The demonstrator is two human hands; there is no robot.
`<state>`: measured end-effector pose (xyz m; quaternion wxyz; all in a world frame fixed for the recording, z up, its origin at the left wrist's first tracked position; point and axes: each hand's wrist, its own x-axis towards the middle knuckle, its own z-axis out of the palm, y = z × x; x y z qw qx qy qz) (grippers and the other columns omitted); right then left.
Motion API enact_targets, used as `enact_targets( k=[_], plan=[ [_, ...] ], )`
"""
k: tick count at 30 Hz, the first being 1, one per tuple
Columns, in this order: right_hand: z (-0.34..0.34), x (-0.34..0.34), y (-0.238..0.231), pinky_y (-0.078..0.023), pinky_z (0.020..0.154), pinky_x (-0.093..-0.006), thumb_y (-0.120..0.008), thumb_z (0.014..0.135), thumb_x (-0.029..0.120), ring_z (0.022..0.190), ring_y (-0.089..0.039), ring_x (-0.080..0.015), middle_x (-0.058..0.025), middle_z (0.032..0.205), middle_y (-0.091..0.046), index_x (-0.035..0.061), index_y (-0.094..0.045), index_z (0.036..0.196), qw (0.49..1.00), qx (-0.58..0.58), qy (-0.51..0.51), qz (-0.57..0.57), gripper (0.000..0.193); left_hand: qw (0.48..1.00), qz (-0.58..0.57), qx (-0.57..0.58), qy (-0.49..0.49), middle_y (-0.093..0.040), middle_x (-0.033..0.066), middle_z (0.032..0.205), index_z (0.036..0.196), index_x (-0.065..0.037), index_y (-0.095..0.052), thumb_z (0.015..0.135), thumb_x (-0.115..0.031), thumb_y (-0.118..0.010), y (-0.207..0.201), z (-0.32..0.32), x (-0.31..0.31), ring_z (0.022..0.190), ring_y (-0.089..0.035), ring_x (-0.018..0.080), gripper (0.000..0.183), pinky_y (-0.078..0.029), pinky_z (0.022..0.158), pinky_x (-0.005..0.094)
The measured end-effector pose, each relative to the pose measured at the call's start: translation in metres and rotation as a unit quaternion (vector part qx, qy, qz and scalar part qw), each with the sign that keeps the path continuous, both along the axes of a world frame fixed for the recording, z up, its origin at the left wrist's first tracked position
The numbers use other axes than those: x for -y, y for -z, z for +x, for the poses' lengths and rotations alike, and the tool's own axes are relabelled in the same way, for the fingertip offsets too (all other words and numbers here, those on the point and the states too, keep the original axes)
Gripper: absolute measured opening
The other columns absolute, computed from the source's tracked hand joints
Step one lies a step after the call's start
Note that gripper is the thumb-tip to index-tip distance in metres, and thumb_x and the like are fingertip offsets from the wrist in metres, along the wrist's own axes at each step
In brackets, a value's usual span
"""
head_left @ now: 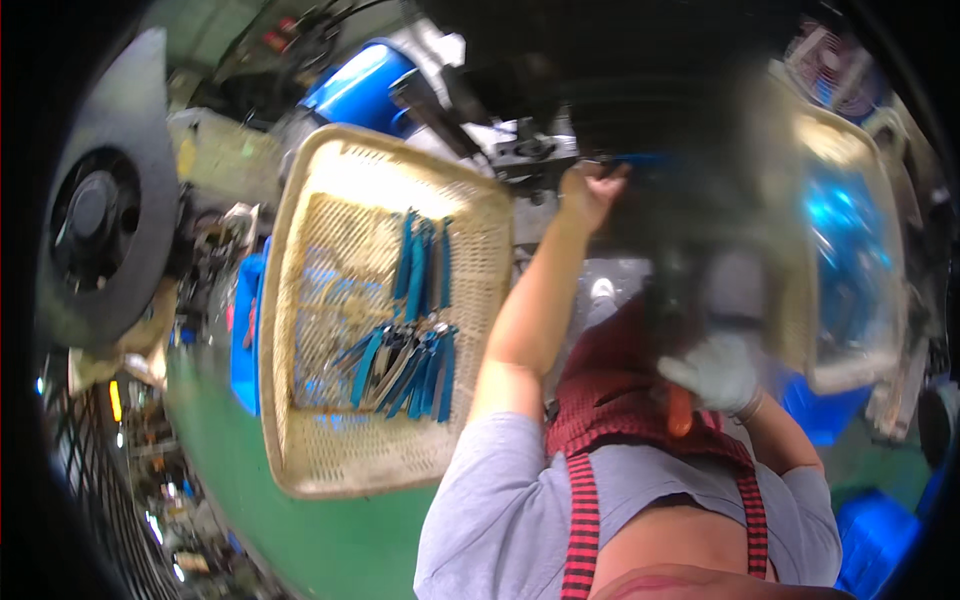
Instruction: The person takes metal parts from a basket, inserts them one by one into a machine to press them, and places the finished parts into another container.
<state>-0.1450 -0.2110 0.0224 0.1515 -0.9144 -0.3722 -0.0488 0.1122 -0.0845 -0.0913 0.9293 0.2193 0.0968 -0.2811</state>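
Note:
My bare left hand (597,192) reaches forward to a metal fixture (535,150) on the bench, its fingers closed. From its fingertips a blue handle (640,159) sticks out to the right, like those of the pliers in the basket; its far end blurs into the dark. Lower down, in front of my apron, my right hand (715,372) wears a white glove and is closed round a tool with an orange handle (680,410). That tool's working end is smeared and dark, so its kind is unclear. Blue-handled pliers (415,365) lie in a pile to the left.
A cream plastic basket (390,470) holds the pliers, left of my left arm. On the right stands another cream basket (850,380) with shiny blue things in it. A blue drum (365,85) is behind the left basket. Blue bins (875,540) sit at lower right.

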Motion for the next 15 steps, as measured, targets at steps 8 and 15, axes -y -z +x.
enact_targets(
  k=[8, 15],
  plan=[
    [0.074, -0.025, 0.048, -0.047, 0.059, -0.0370, -0.066, 0.066, 0.027, 0.066, -0.058, -0.0325, -0.0158, 0.073, -0.059, 0.0059, -0.055, 0.098, 0.873, 0.001, 0.406, 0.269, 0.040, 0.601, 0.684, 0.336, -0.240, -0.058, 0.0076, 0.080, 0.085, -0.002, -0.058, 0.076, -0.019, -0.061, -0.014, -0.036, -0.209, 0.070, -0.056, 0.0124, 0.019, -0.046, 0.061, 0.0256],
    [0.074, -0.024, 0.048, -0.047, 0.060, -0.0363, -0.066, 0.067, 0.029, 0.068, -0.059, -0.0317, -0.0155, 0.074, -0.060, 0.0062, -0.055, 0.099, 0.861, -0.035, 0.433, 0.263, 0.041, 0.262, 0.961, 0.017, 0.084, -0.044, 0.0119, 0.116, 0.106, -0.018, -0.055, 0.069, -0.040, -0.061, 0.049, -0.053, -0.380, 0.109, -0.038, 0.0328, 0.043, -0.034, 0.090, 0.0417]
  ],
)
